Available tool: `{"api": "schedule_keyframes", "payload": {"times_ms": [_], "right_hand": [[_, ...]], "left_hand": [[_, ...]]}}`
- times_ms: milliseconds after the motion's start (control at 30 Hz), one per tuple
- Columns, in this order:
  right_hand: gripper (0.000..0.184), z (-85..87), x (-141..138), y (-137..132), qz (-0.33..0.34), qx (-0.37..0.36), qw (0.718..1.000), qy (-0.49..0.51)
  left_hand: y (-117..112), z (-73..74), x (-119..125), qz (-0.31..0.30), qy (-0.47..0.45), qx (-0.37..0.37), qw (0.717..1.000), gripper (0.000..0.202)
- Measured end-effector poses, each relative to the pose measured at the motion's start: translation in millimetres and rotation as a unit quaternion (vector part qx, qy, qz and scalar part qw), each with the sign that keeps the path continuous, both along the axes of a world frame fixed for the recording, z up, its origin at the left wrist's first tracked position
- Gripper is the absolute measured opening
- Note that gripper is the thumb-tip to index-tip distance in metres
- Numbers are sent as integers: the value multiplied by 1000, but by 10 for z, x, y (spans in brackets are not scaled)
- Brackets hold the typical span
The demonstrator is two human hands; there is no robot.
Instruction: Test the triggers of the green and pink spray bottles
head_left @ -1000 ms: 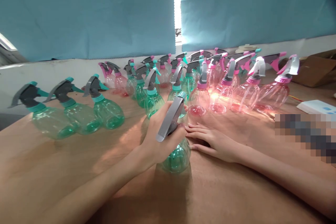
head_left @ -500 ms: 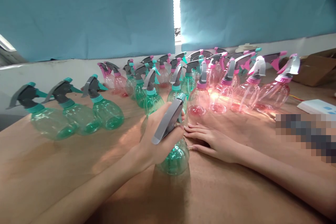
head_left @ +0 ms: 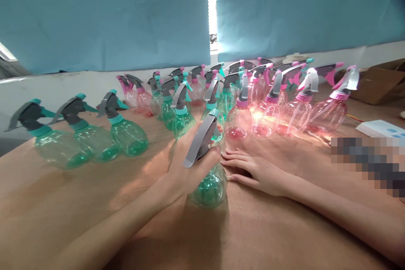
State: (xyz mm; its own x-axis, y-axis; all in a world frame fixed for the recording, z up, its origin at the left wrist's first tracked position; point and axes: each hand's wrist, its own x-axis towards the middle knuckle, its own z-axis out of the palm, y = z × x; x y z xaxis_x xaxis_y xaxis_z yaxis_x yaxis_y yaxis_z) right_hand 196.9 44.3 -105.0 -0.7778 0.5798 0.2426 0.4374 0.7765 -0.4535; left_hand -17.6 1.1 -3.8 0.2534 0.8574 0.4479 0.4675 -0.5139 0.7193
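Note:
My left hand [head_left: 190,168] is wrapped round the neck of a green spray bottle [head_left: 209,190] with a grey and teal trigger head. The fingers on its far side are partly hidden. My right hand [head_left: 253,169] lies flat on the wooden table [head_left: 268,236], palm down with fingers spread, its tips close to the held bottle. Three green spray bottles [head_left: 129,137] stand in a row at the left. Beyond my hands are several more green bottles, and a front row of pink spray bottles [head_left: 238,122] stands to the right.
A cardboard box [head_left: 375,82] sits at the far right. In front of it are a white device with blue marks [head_left: 381,128] and a blurred-out patch. Blue blinds [head_left: 104,17] hang behind the low white wall [head_left: 95,82].
The spray bottle's head in my left hand has shifted slightly upward and left, tilting a little. My right hand stays flat on the table.

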Motion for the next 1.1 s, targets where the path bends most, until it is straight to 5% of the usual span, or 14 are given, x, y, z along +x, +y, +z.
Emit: {"api": "schedule_keyframes", "payload": {"times_ms": [1100], "right_hand": [[41, -49, 5, 19, -37, 10, 999, 31]], "left_hand": [[-21, -40, 63, 21, -3, 10, 1000, 39]]}}
